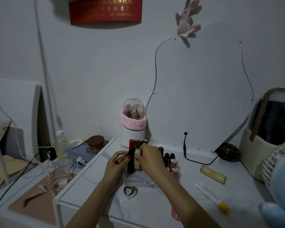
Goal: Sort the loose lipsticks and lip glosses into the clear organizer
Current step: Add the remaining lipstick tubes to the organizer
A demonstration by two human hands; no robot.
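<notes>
Lipsticks [169,157] stand in the clear organizer [139,181] on the white surface [155,203], where the right hand [149,159] pinches a light, rigid, slick gold-cased one [137,159] near its top while the left hand [116,163] closes its grip on the organizer's side.

Gold Chinese characters, too blurred to read, across red banner [105,9] on wall; partly legible number beneath, "18135579...", final digits unclear. Fine print on white tube [209,195] on tabletop, too small to read.
</notes>
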